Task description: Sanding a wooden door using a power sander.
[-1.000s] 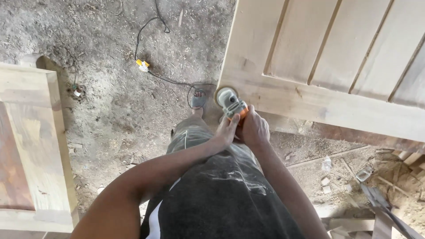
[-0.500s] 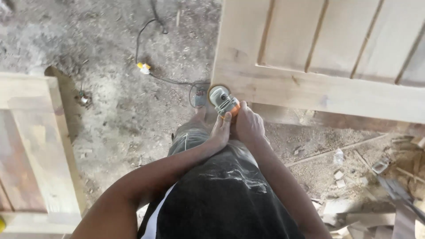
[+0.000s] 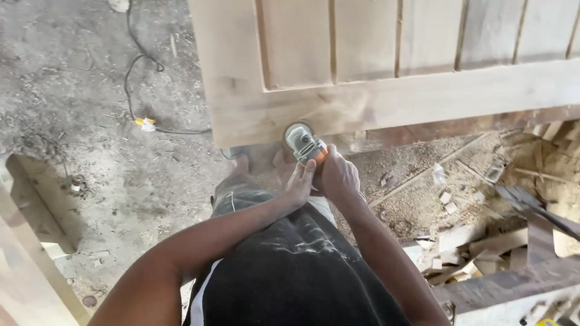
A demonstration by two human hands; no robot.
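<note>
While dust flies, both hands (image 3: 323,178) on grinder (image 3: 304,143).

Both hands, left hand (image 3: 300,184) and right hand (image 3: 338,178), clasp an angle grinder (image 3: 304,143) against the wooden door (image 3: 386,102) edge.

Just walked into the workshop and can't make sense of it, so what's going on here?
A person stands over a wooden panelled door and holds a small angle grinder with both hands, its disc against the door's lower edge. The right hand grips the orange body; the left hand steadies it from the side. A black power cord with a yellow plug trails across the dusty floor, and wood offcuts lie to the right.
</note>
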